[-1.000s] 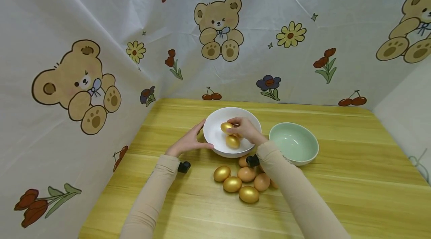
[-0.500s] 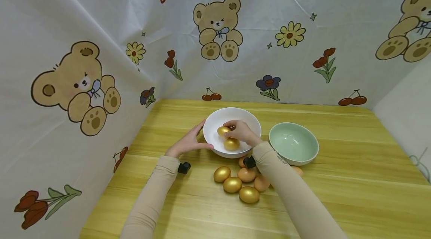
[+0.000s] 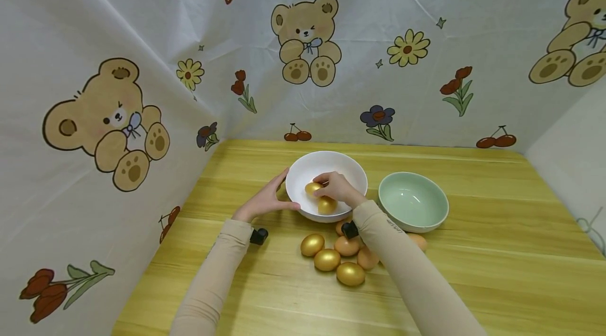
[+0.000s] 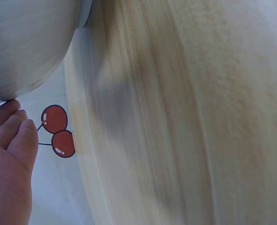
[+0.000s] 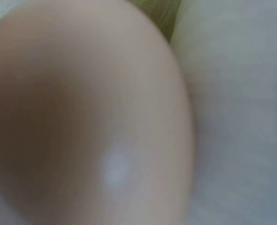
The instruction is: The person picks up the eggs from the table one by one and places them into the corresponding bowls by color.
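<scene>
Your left hand (image 3: pixel 265 200) is spread, thumb and fingers against the left side of the white bowl (image 3: pixel 347 168) — apparently to steady it — while inside, your right hand (image 3: pixel 338 189) pinches one golden egg (image 3: pixel 310 189) near a second golden egg (image 3: pixel 326 206), held low, perhaps to spare it a hard knock.

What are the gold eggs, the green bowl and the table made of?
The gold eggs look like plastic, or perhaps metal: their coat shines like metallic paint, though what's underneath is hidden. The green bowl is probably glazed ceramic, maybe plastic: its smooth inside gleams. The table seems to be wood, or a wood-look sheet, with streaky yellow grain.
</scene>
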Demonstrator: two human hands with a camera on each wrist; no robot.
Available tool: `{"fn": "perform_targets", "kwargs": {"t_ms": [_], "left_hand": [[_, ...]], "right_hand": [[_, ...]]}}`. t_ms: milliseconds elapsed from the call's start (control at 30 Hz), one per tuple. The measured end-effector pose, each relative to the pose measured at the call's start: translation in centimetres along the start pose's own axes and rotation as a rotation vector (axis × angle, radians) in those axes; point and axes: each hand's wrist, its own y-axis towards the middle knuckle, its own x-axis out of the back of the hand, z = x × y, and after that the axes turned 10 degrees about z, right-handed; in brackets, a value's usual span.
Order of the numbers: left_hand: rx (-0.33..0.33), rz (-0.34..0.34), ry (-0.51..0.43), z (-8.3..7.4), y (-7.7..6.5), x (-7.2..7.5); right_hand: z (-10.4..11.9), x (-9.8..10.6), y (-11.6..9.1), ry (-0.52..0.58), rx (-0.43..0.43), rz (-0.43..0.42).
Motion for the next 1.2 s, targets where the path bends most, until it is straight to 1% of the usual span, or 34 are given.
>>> {"fn": "perform_targets", "kwargs": {"t_ms": [233,367,600,700,867,1033,1067,1100,1200], "left_hand": [[0.012,0.006,-0.008,-0.2,-0.1,0.0],[0.014,0.004,0.000,-0.3,-0.1,0.0],[0.011,0.004,0.008,-0.2,0.0,0.0],[0.017,0.002,0.011,-0.1,-0.1,0.0],[0.022,0.002,0.018,-0.3,-0.1,0.0],[0.034,0.007,0.014,-0.4,-0.1,0.0],[0.032,0.001,0.014,0.2,0.1,0.0],[0.027,-0.003,0.005,0.3,0.1,-0.1],[0.021,-0.024,0.010,2.2,0.8,-0.3]], "right_hand": [[0.0,-0.1,0.1,-0.017,-0.019,0.022],[-0.1,-0.1,0.0,-0.020,-0.019,0.014],[-0.2,-0.1,0.0,-0.014,0.024,-0.014],[-0.2,-0.1,0.1,-0.002,0.040,-0.029],[-0.1,0.0,0.0,0.043,0.038,-0.050],[-0.1,0.1,0.0,0.103,0.037,-0.099],[0.0,0.2,0.0,0.115,0.040,-0.112],[0.0,0.2,0.0,0.127,0.043,-0.124],[0.2,0.4,0.0,0.167,0.055,-0.151]]}}
